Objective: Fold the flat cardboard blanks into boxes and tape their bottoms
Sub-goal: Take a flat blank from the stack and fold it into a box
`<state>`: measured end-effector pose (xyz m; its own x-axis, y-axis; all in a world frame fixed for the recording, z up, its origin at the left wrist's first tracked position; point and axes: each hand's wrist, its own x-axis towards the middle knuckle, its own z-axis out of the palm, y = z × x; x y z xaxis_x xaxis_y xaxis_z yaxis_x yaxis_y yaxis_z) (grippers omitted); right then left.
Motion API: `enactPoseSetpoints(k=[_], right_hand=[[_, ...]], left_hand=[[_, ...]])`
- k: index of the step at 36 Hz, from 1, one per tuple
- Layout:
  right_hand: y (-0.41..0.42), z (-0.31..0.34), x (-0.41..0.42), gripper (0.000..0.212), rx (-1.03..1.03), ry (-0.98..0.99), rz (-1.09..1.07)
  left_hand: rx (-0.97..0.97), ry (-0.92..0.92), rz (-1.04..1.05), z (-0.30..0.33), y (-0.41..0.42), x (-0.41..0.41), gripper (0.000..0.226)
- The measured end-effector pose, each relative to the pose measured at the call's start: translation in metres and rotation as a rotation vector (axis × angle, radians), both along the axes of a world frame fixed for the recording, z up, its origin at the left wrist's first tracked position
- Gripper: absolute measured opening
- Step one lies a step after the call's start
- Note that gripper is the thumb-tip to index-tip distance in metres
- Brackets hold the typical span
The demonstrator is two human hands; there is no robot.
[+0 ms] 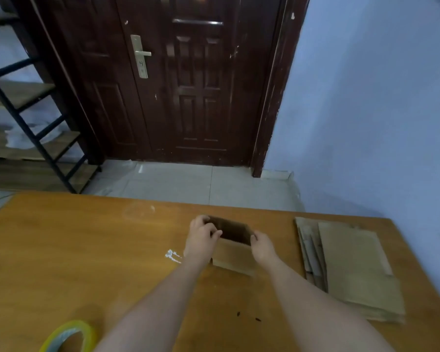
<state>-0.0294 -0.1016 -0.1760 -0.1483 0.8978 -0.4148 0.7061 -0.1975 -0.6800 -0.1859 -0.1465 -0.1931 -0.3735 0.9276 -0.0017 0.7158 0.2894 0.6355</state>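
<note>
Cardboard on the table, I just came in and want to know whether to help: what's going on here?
A person is shaping a small cardboard box on the wooden table. The left hand grips its left side and the right hand its right, with the box opened up. A stack of flat blanks waits to the right. The tape roll lies untouched at the near left edge.
</note>
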Motion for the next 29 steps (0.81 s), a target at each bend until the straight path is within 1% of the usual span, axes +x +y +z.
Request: enactPoseSetpoints(k=[2,3,4,7,9,11,14,19,21,23,26,29], right_hand=[[-0.001,-0.003,0.003,0.032,0.016,-0.025,0.011],[-0.001,-0.006,0.005,0.031,0.025,-0.045,0.013],[-0.001,-0.007,0.007,0.032,0.030,-0.067,0.002],[0.000,-0.011,0.012,0.032,0.038,-0.143,-0.067],[0.001,-0.012,0.013,0.034,0.046,-0.163,-0.123],[0.003,-0.013,0.013,0.033,0.040,-0.146,-0.176],[0.007,-0.012,0.010,0.031,0.009,-0.131,-0.212],[0.014,-0.012,0.006,0.028,-0.015,-0.135,-0.206],[0.015,-0.012,0.006,0.029,-0.024,-0.162,-0.173],[0.015,-0.012,0.002,0.028,-0.040,-0.214,-0.096],[0.013,-0.011,-0.006,0.036,-0.071,-0.294,0.017],[0.012,-0.012,-0.012,0.053,-0.110,-0.331,0.050]], left_hand=[[-0.028,-0.037,0.098,0.000,0.001,0.005,0.013],[-0.058,-0.099,0.149,0.000,0.002,0.008,0.012],[-0.087,-0.182,0.187,0.002,0.003,0.010,0.016],[-0.111,-0.399,0.205,0.003,0.006,0.015,0.047],[-0.092,-0.471,0.171,0.001,0.005,0.016,0.060],[-0.087,-0.499,0.148,-0.002,0.004,0.016,0.065],[-0.095,-0.465,0.132,-0.004,0.002,0.016,0.064],[-0.094,-0.419,0.109,-0.005,0.003,0.012,0.057],[-0.114,-0.390,0.075,-0.006,0.005,0.011,0.047],[-0.144,-0.310,0.025,-0.007,0.005,0.014,0.035],[-0.135,-0.240,0.004,-0.007,0.007,0.019,0.030],[-0.134,-0.195,-0.016,-0.006,0.008,0.020,0.032]])
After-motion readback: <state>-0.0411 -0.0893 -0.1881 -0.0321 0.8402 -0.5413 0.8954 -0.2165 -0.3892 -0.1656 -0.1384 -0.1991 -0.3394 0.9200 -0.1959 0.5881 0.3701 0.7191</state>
